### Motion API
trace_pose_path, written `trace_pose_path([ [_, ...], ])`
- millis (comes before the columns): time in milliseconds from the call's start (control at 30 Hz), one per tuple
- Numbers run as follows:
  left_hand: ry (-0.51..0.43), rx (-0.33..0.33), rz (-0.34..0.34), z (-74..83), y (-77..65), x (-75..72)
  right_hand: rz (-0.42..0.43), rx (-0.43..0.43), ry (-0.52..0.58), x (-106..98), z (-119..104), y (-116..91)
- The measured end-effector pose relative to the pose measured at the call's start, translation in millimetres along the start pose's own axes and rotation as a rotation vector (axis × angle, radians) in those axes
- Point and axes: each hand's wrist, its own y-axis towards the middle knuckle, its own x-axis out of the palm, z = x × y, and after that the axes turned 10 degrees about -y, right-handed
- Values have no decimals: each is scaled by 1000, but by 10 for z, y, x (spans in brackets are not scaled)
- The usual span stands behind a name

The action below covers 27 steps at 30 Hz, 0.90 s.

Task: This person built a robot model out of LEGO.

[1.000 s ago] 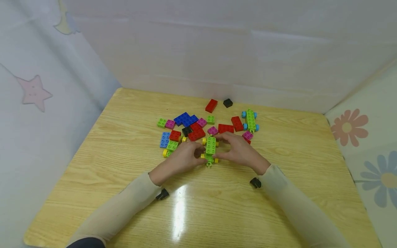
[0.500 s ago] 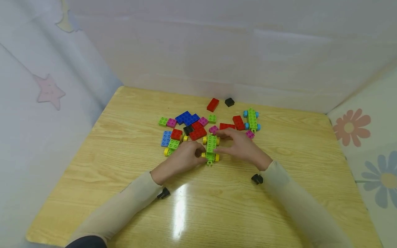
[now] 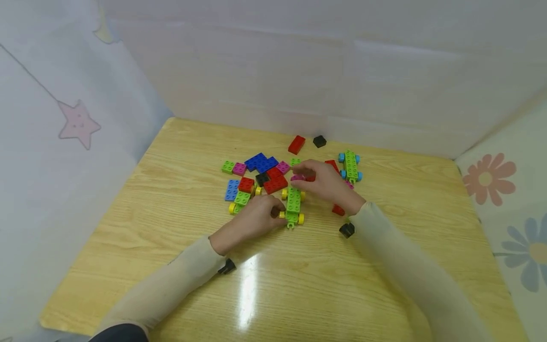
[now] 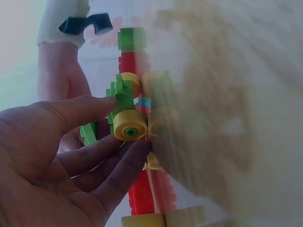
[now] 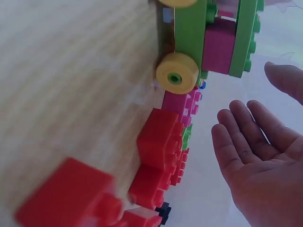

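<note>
In the head view my left hand [image 3: 256, 216] holds the near left side of a green toy car [image 3: 293, 200] with yellow wheels. The left wrist view has the thumb against its green end [image 4: 124, 97] and fingertips by a yellow wheel [image 4: 130, 125]. A pink brick [image 5: 219, 46] is sandwiched between the car's base and a raised green plate, seen from the right wrist. My right hand [image 3: 325, 180] hovers past the car's far end, over a pink brick [image 3: 297, 178]; its fingers are loosely extended, holding nothing. It partly hides some red bricks.
Left of the car stands another yellow-wheeled car [image 3: 241, 198] with a red brick on it. A blue-wheeled green car [image 3: 351, 166] is at the right. Blue bricks [image 3: 260, 163] and red ones [image 3: 275, 184] lie behind. Black pieces [image 3: 347, 230] rest near the sleeves.
My right hand has left the car's right side and moved up and away over the bricks behind it. My left hand has kept its place on the car. The head view has shifted slightly.
</note>
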Motion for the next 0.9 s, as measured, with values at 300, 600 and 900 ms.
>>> trace_pose_path([
  [300, -16, 52, 2, -113, -17, 57, -88, 32, -31, -36, -62, 365],
  [600, -29, 27, -37, 87, -102, 0, -94, 42, -81, -16, -14, 592],
  [900, -12, 27, -15, 33, -131, -1, -35, 54, -70, -109, 173, 403],
])
